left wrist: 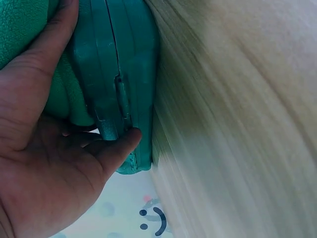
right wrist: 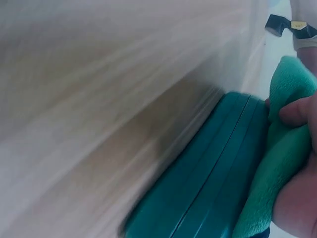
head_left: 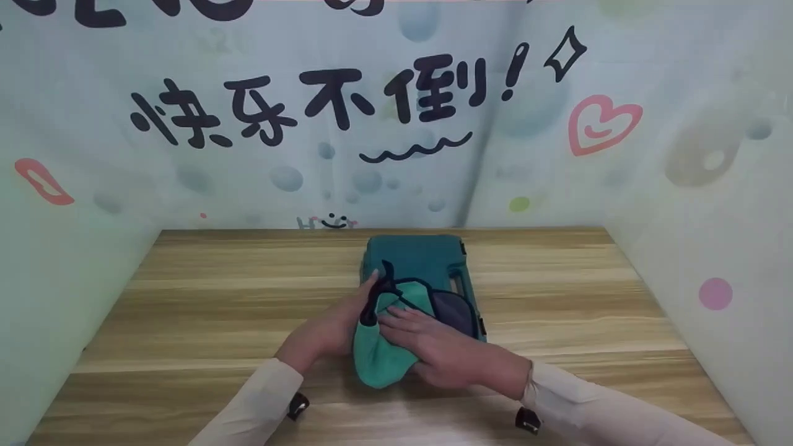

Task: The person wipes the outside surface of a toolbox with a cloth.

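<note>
A teal plastic carrying case (head_left: 418, 251) lies flat on the wooden table, its handle (head_left: 456, 283) on the right side. Over its near half spreads a green cloth (head_left: 381, 362) with dark edging and a dark grey patch. My right hand (head_left: 437, 347) presses the cloth against the lid with fingers extended; in the right wrist view a digit rests on the cloth's fold. At the case's left side, my left hand (head_left: 331, 325) holds it, a fingertip against the hinged side in the left wrist view. Cloth and case hide part of the left fingers.
The wood-grain table (head_left: 235, 272) extends on both sides of the case. A printed backdrop (head_left: 248, 186) with dark lettering rises behind it, and pale panels flank left and right. Each wrist carries a small black device (head_left: 528, 420) under the light sleeve.
</note>
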`<action>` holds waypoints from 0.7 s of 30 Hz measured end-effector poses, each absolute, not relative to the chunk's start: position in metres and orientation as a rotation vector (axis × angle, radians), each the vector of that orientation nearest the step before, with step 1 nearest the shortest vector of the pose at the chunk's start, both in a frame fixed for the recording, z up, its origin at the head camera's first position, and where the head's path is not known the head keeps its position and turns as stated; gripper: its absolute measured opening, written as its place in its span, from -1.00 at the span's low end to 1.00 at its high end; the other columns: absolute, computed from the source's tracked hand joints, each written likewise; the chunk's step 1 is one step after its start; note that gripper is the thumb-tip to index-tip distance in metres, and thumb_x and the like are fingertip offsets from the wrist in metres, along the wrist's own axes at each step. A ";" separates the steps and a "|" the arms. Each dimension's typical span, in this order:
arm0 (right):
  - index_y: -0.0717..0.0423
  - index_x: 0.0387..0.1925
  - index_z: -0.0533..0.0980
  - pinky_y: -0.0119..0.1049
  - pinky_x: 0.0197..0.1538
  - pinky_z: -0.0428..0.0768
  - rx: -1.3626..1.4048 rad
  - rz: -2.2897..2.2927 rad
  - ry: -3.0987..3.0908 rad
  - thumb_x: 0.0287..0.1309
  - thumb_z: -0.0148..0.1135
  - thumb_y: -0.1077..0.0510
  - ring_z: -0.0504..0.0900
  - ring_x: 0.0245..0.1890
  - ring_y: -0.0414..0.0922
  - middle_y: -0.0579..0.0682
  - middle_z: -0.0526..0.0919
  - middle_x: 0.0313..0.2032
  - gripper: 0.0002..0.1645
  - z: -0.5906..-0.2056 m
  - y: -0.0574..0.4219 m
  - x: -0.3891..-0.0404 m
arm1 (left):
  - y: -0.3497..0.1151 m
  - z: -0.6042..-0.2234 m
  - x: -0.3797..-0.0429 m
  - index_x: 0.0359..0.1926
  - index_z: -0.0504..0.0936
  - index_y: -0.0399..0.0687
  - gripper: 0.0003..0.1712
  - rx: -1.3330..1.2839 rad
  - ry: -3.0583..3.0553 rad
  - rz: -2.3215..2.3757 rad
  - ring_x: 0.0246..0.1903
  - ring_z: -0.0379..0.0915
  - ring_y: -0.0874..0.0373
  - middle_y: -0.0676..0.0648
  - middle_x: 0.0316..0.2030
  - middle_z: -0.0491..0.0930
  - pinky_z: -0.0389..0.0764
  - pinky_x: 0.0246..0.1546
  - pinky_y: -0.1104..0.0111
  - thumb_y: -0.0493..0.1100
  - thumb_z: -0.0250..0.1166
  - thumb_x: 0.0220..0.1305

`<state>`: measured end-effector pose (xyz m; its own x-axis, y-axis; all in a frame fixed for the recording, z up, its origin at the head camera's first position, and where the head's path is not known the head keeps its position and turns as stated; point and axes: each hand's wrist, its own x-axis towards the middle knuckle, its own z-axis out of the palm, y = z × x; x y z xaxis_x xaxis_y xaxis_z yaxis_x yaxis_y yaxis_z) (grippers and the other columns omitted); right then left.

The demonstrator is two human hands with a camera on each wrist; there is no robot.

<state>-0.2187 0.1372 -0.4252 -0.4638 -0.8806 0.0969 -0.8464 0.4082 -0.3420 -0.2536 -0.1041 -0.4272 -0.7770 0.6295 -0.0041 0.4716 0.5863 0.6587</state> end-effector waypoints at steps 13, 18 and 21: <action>0.26 0.52 0.18 -0.05 0.49 -0.01 -1.680 -0.591 2.446 0.33 0.07 0.30 0.01 0.53 0.05 0.09 0.18 0.52 -0.25 -0.424 0.145 -0.233 | -0.105 -0.425 -0.248 0.61 -0.31 -0.21 0.38 0.924 2.543 1.023 0.51 -0.11 -0.07 -0.21 0.58 -0.13 0.12 0.41 0.05 0.18 0.49 0.18; 0.26 0.53 0.15 -0.02 0.49 -0.02 -1.700 -0.612 2.422 0.37 0.05 0.28 -0.02 0.53 0.07 0.08 0.15 0.53 -0.26 -0.424 0.144 -0.233 | -0.108 -0.432 -0.246 0.59 -0.26 -0.28 0.29 0.926 2.540 1.100 0.51 -0.17 -0.16 -0.31 0.56 -0.15 0.10 0.41 -0.01 0.08 0.47 0.23; 0.24 0.54 0.13 -0.03 0.49 -0.04 -1.667 -0.610 2.386 0.27 0.03 0.36 -0.06 0.54 0.06 0.05 0.11 0.54 -0.19 -0.422 0.146 -0.234 | -0.108 -0.437 -0.247 0.59 -0.24 -0.29 0.24 0.952 2.536 1.107 0.51 -0.18 -0.17 -0.32 0.56 -0.15 0.09 0.41 0.00 0.07 0.42 0.27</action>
